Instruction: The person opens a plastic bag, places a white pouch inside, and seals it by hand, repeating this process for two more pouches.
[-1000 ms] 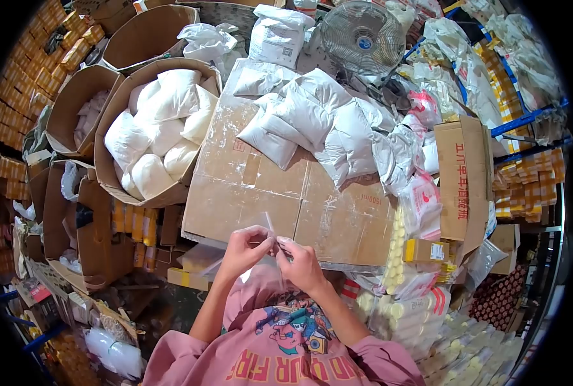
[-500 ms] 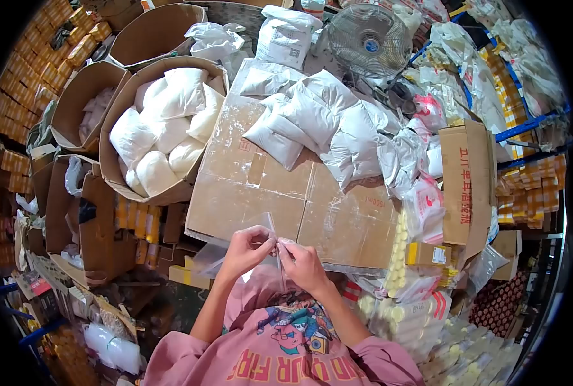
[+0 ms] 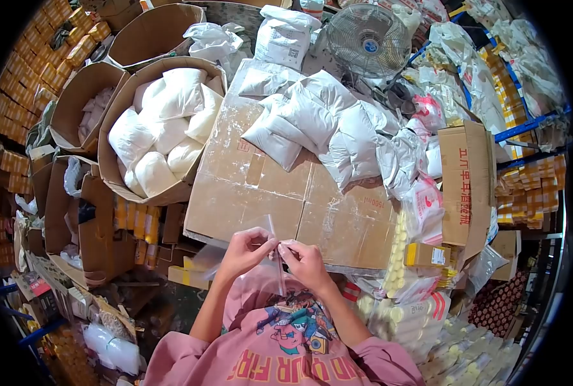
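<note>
At the front edge of the cardboard-covered table (image 3: 254, 199), my left hand (image 3: 246, 251) and my right hand (image 3: 302, 260) meet with fingers pinched. Between them is a clear plastic bag (image 3: 281, 281); its narrow edge sticks up above my fingertips and runs down below them. Part of the film spreads out, blurred, to the left behind my left wrist. Both hands are closed on the bag. Further back on the table lies a heap of filled white pouches (image 3: 338, 125).
A large carton (image 3: 109, 164) of plump white bags stands left of the table, with other open cartons around it. A fan (image 3: 369, 42) and a white sack (image 3: 286, 38) are at the back. On the right are an upright cardboard box (image 3: 464, 186) and bagged yellowish items (image 3: 399, 315).
My hands stay almost in place, with slight finger movement on the bag. The clear film below and to the left has shifted a little.
</note>
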{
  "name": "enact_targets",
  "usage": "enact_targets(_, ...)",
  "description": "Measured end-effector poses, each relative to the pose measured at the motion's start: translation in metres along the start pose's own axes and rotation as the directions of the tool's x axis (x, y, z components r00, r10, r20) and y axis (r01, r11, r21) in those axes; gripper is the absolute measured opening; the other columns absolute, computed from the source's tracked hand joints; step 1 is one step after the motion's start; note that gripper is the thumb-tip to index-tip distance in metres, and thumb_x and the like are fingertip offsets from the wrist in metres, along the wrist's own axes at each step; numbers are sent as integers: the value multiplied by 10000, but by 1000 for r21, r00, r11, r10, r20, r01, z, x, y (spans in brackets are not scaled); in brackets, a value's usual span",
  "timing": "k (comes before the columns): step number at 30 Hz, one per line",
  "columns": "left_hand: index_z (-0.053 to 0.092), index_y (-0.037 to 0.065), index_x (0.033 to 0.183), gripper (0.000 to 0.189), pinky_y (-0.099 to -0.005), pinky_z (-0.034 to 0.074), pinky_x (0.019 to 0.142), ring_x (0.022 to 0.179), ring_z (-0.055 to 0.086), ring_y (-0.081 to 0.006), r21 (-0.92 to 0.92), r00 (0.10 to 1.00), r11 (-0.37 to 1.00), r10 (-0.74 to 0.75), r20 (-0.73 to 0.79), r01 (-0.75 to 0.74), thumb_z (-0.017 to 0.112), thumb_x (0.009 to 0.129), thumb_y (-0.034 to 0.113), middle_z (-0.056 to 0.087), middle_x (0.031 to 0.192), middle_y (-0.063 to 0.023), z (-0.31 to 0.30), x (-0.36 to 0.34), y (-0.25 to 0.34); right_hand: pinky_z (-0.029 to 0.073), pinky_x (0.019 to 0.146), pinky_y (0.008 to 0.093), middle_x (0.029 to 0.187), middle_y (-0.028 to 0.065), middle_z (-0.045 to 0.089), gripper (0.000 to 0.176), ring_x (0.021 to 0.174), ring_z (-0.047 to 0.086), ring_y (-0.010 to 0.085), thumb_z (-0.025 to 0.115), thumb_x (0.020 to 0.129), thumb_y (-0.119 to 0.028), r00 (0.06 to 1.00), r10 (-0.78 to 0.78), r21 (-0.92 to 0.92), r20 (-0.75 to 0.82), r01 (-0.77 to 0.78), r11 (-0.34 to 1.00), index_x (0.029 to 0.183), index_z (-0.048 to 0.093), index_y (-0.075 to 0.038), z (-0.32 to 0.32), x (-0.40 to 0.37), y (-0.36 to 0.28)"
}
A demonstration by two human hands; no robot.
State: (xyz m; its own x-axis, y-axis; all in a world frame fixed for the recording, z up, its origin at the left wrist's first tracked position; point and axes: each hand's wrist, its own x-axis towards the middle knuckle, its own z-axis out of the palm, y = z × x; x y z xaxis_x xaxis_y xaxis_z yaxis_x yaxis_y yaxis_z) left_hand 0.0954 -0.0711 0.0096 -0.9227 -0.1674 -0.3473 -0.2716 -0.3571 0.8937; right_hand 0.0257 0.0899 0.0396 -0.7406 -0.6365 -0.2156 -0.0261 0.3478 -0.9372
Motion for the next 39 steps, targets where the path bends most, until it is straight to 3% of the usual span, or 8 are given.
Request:
enact_targets(17, 580, -22, 859, 111, -213, 474, 634, 737, 562, -45, 133, 1000, 991, -14, 13, 12, 609, 905, 75, 597, 777, 5, 5, 7, -11, 515, 619, 411, 837, 239, 647, 184, 766, 648, 401, 590, 850, -92, 996, -85, -182, -40, 76, 980, 1002, 627, 5, 1, 5, 8)
enact_targets(20, 560, -39, 841, 125, -229, 489, 623, 723, 577, -59, 205, 1000, 979, -4, 12, 1, 590, 891, 71, 595, 749, -13, 4, 9, -14, 491, 619, 448, 801, 247, 623, 122, 753, 616, 427, 570, 847, -79, 998, 41, -161, 46, -33, 986, 935, 609, -5, -3, 9, 14)
enact_targets(23, 553, -57, 837, 123, -255, 507, 616, 701, 611, -91, 188, 999, 982, 14, 32, -20, 575, 873, 59, 621, 720, -50, 10, 11, -20, 464, 627, 473, 775, 250, 595, 65, 759, 588, 439, 554, 843, -66, 999, -39, -157, 34, 44, 987, 856, 575, -6, -2, 7, 24)
enact_targets(26, 568, -69, 835, 153, -259, 507, 615, 696, 625, -99, 222, 997, 972, -83, 6, 80, 583, 865, 81, 651, 733, -79, 18, 12, -17, 494, 650, 469, 823, 216, 614, 82, 770, 614, 419, 516, 836, -47, 988, -152, -319, 5, 146, 937, 883, 568, -4, 0, 0, 43)
enact_targets(28, 591, -79, 834, 188, -260, 506, 613, 690, 631, -106, 432, 987, 898, -134, 84, 85, 587, 859, 107, 668, 740, -91, 12, 15, -33, 490, 660, 501, 824, 219, 607, 73, 785, 605, 432, 503, 843, -69, 993, -112, -447, -28, 88, 890, 872, 541, -13, 2, -7, 41)
enact_targets(34, 631, -87, 931, 200, -284, 488, 611, 686, 601, -82, 329, 984, 943, -112, 142, 60, 553, 861, 84, 648, 687, -107, 21, 15, -64, 473, 657, 521, 823, 253, 595, 124, 801, 596, 450, 470, 891, -108, 994, -75, -374, -82, 39, 927, 891, 518, 6, 4, -17, 55)
enact_targets(36, 637, -69, 926, 188, -311, 474, 585, 613, 598, -129, 491, 990, 871, -80, 119, 11, 558, 855, 86, 612, 652, -174, 16, 14, -82, 466, 640, 523, 798, 255, 592, 135, 780, 597, 448, 471, 904, -118, 984, -80, -323, -158, 25, 946, 892, 514, 10, 5, -21, 54)
enact_targets(39, 648, -19, 921, 179, -407, 479, 605, 639, 621, -365, 653, 990, 753, -15, 138, -79, 575, 808, 99, 601, 738, -257, 37, 3, -38, 478, 633, 516, 754, 259, 606, 193, 742, 603, 451, 531, 894, -177, 973, 33, -238, -230, -89, 967, 841, 540, 9, 9, -23, 65)
